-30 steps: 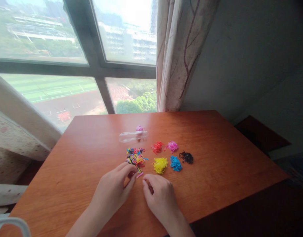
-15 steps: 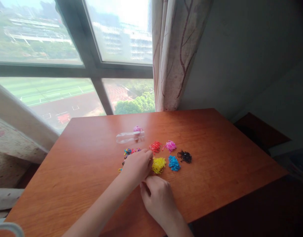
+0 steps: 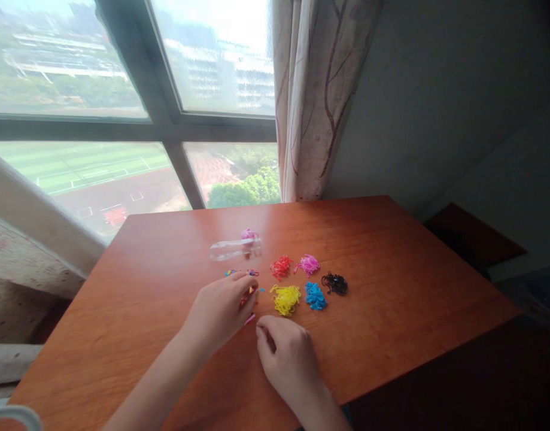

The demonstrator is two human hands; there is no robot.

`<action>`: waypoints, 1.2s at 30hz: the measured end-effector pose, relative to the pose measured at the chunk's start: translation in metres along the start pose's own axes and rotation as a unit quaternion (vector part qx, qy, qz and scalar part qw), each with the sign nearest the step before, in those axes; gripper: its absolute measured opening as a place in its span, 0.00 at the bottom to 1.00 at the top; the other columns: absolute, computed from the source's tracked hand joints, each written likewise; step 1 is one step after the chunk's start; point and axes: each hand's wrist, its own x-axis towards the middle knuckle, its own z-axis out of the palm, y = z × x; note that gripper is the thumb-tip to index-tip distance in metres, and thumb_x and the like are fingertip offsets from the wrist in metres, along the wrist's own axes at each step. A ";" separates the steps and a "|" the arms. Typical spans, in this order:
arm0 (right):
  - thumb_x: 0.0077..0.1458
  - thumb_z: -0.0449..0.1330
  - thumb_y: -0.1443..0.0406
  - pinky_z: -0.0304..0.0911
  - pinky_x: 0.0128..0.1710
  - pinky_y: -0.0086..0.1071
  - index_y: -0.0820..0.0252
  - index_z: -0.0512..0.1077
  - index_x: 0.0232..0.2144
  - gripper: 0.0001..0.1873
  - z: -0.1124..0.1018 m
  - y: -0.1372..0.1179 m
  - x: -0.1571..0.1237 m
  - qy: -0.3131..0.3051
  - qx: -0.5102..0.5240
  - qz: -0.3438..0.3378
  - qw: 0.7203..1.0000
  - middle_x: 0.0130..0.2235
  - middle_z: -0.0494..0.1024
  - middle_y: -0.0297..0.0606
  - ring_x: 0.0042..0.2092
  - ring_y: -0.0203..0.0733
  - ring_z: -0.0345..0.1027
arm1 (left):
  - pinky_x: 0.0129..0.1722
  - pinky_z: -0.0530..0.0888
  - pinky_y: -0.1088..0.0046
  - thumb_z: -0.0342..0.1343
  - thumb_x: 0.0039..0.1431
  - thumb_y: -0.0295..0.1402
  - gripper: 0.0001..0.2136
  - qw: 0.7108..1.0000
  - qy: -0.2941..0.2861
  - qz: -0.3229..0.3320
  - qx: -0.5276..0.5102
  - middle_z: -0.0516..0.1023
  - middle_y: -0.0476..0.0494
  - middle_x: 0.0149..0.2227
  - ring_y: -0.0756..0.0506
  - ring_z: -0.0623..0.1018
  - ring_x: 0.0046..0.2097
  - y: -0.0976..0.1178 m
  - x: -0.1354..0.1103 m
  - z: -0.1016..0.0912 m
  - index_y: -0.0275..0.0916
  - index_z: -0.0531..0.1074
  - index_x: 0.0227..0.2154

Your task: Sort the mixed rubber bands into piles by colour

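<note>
My left hand [image 3: 221, 308] lies over a mixed heap of small coloured rubber bands [image 3: 250, 281] on the wooden table [image 3: 391, 299], fingers curled onto the heap; whether it holds a band is hidden. Just below the heap, my right hand [image 3: 286, 356] rests on the table with fingers curled in a pinch, and what it holds is too small to see. Sorted little piles lie to the right: red [image 3: 281, 267], pink [image 3: 307, 264], yellow [image 3: 286, 299], blue [image 3: 315, 295], black [image 3: 334, 283].
A clear small bottle with a pink cap [image 3: 236, 246] lies on its side behind the heap. A window [image 3: 122, 120] and a patterned curtain [image 3: 315, 102] stand beyond the table's far edge. A dark low surface [image 3: 472, 239] sits to the right.
My left hand reached out to the red pile, then drew back onto the mixed heap. My right hand stayed almost still.
</note>
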 end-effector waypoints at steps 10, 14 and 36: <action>0.59 0.54 0.71 0.51 0.31 0.29 0.54 0.71 0.37 0.08 0.004 -0.003 0.004 -0.019 -0.042 0.035 0.998 0.32 0.78 0.33 0.33 0.40 0.72 | 0.31 0.68 0.75 0.47 0.64 0.37 0.11 0.993 0.052 -0.069 -0.080 0.78 0.50 0.32 0.49 0.76 0.30 -0.039 -0.056 0.013 0.43 0.75 0.36; 0.58 0.57 0.71 0.50 0.30 0.30 0.54 0.71 0.39 0.09 0.005 -0.005 0.007 -0.029 -0.067 0.042 0.996 0.32 0.78 0.33 0.33 0.40 0.72 | 0.32 0.69 0.75 0.47 0.64 0.37 0.11 0.990 0.057 -0.080 -0.102 0.78 0.49 0.31 0.49 0.75 0.30 -0.045 -0.066 0.026 0.42 0.74 0.36; 0.63 0.53 0.63 0.50 0.29 0.27 0.55 0.73 0.33 0.10 -0.031 0.017 0.019 0.051 -0.049 0.049 0.996 0.24 0.73 0.30 0.26 0.35 0.66 | 0.32 0.69 0.75 0.46 0.65 0.37 0.12 0.991 0.046 -0.089 -0.093 0.79 0.48 0.34 0.47 0.78 0.35 -0.044 -0.070 0.037 0.44 0.75 0.37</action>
